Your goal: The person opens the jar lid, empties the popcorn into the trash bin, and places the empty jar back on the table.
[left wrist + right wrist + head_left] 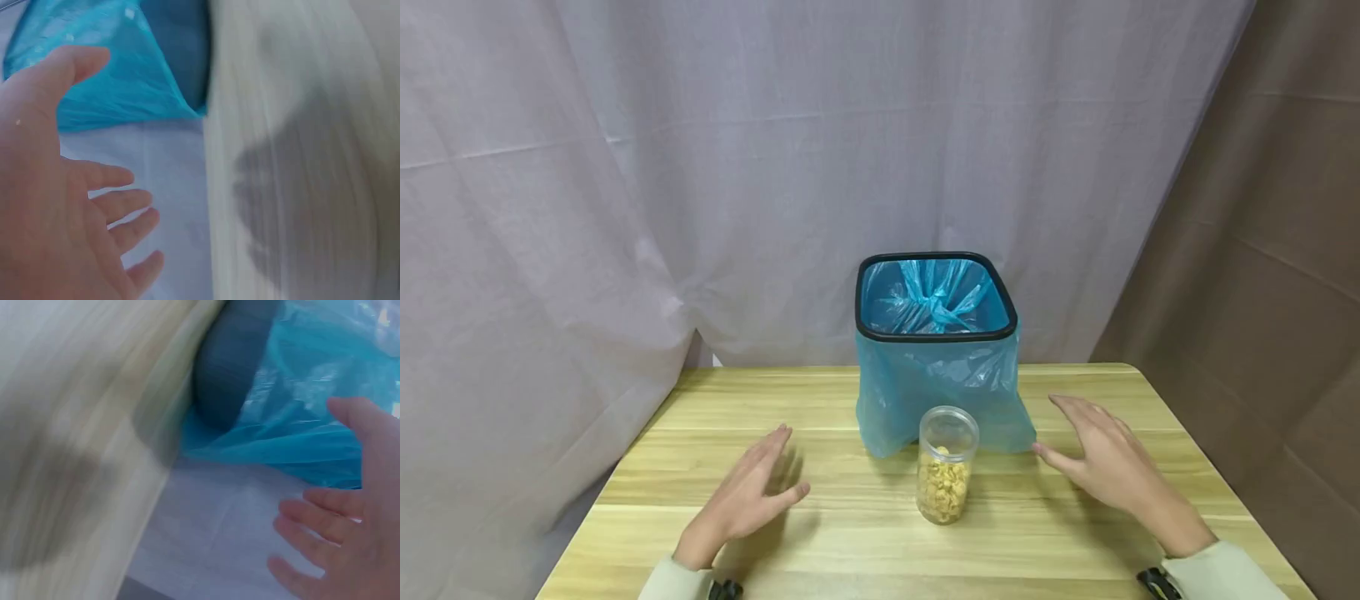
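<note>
A trash bin with a black rim stands at the back of the table. Its translucent blue bag drapes over the outside, and inside the bin the plastic is gathered into a bunch. In front of it is an upright clear jar, partly filled with yellow pieces that look like popcorn. To the left of the jar, my left hand is held with fingers extended and holds nothing. On the other side, my right hand has its fingers spread, its thumb near the bag's lower right corner; contact cannot be told.
The light wooden table ends just behind the bin. A grey curtain hangs behind it and down the left, with a brown curtain along the right side.
</note>
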Demonstrator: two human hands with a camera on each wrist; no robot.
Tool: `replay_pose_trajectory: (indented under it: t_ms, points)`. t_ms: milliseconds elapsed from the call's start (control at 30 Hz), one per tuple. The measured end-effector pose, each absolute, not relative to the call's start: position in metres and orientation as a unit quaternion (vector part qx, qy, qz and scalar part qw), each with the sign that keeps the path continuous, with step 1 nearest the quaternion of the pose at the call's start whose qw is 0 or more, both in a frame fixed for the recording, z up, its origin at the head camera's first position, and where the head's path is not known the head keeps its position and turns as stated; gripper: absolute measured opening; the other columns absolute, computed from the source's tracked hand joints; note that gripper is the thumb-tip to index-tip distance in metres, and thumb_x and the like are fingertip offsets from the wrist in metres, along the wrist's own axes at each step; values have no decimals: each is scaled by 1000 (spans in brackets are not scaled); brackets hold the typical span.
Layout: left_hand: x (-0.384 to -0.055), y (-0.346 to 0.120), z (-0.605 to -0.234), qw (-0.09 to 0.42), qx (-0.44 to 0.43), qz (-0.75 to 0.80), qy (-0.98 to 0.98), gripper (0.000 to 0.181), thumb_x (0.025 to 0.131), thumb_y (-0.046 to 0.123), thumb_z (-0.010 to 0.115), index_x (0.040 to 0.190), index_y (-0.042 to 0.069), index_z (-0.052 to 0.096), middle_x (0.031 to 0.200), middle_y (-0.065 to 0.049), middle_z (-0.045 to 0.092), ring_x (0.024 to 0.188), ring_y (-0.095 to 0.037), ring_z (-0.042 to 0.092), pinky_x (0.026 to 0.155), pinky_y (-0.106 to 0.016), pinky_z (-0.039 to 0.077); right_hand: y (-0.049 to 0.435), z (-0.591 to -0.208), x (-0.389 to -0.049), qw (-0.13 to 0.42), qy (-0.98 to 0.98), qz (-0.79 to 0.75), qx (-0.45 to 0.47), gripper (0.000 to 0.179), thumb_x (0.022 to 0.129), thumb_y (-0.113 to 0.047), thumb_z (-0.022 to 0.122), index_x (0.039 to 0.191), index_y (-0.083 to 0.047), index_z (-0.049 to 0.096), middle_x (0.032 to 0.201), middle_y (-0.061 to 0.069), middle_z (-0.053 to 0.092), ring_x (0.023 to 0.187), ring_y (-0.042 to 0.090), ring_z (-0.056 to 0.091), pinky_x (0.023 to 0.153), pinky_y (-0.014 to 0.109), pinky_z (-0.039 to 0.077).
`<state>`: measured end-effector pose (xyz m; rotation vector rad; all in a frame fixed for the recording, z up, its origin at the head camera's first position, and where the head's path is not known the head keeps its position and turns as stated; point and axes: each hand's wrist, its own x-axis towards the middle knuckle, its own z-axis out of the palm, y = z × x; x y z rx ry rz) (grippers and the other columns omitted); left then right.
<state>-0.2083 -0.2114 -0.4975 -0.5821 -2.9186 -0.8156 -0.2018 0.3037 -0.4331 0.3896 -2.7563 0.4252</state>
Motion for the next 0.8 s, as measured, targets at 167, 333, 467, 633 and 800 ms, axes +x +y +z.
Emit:
replay_pose_trajectory:
  t_ms: [167,333,467,633,800]
  points:
    - [-200,-202,-490,-14,-186,-353,-917,92,96,52,71,167,12,27,173,-17,30,157,-46,33,123,-71,30,299,-417,-192,195,-946,202,162,75,86,-38,87,143,0,58,138,24,67,126,49,61,99,72,50]
    - [-193,-188,-486,-9,-200,-417,-887,88,90,44,80,163,15,40,166,-15,44,152,-43,42,122,-68,36,291,-400,-186,183,-939,224,184,71,84,-39,89,139,-2,63,133,17,72,116,42,69,93,65,56]
    - [-191,-173,-484,-9,-244,-463,-852,82,89,33,83,158,9,46,162,-13,50,149,-41,47,122,-64,37,282,-390,-182,165,-938,235,195,72,83,-45,89,139,-8,65,133,11,73,115,36,71,94,61,58]
    - [-189,-154,-481,-27,-267,-508,-818,76,88,24,84,154,8,50,158,-8,55,149,-34,50,125,-54,37,269,-382,-180,154,-929,246,228,70,81,-43,91,138,-10,66,131,3,74,114,28,72,94,54,59]
    - [-191,-134,-482,-44,-290,-528,-797,76,87,21,84,153,6,49,156,-11,56,148,-33,50,127,-47,37,253,-382,-181,136,-923,257,253,69,81,-43,91,136,-9,67,132,3,74,114,26,72,94,54,60]
